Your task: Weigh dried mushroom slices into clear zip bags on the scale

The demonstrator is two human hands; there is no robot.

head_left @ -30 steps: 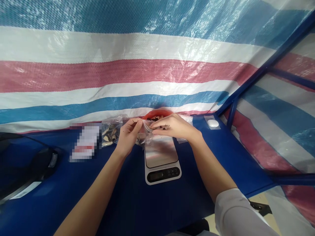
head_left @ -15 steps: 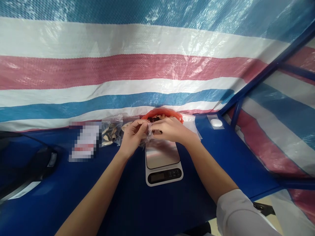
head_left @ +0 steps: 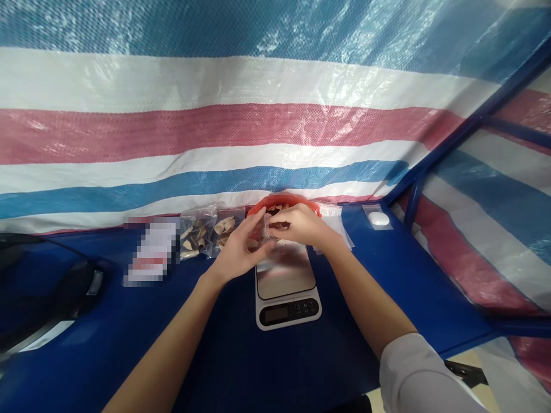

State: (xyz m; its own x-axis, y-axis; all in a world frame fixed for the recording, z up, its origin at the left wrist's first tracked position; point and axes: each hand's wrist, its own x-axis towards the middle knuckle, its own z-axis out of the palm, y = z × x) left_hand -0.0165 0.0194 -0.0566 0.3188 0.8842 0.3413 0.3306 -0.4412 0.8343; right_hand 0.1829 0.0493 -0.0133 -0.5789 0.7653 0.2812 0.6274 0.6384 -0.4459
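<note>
1. The bare left hand [head_left: 239, 251] grasps a small clear plastic bag [head_left: 266, 228] between thumb and fingers.
2. The bare right hand [head_left: 305, 223] pinches a dark brown dried piece [head_left: 282, 225] at the bag's mouth.
3. Below both hands, a white rectangular digital scale with a silver metal plate [head_left: 287, 281] rests on the blue surface [head_left: 318, 358].
4. Just behind them, an open red plastic bag [head_left: 297, 199] holds brown dried pieces.
5. To the left lie two clear bags of pale-and-brown slices [head_left: 198, 236].
6. Well apart at right sits a white oval object [head_left: 379, 219].
</note>
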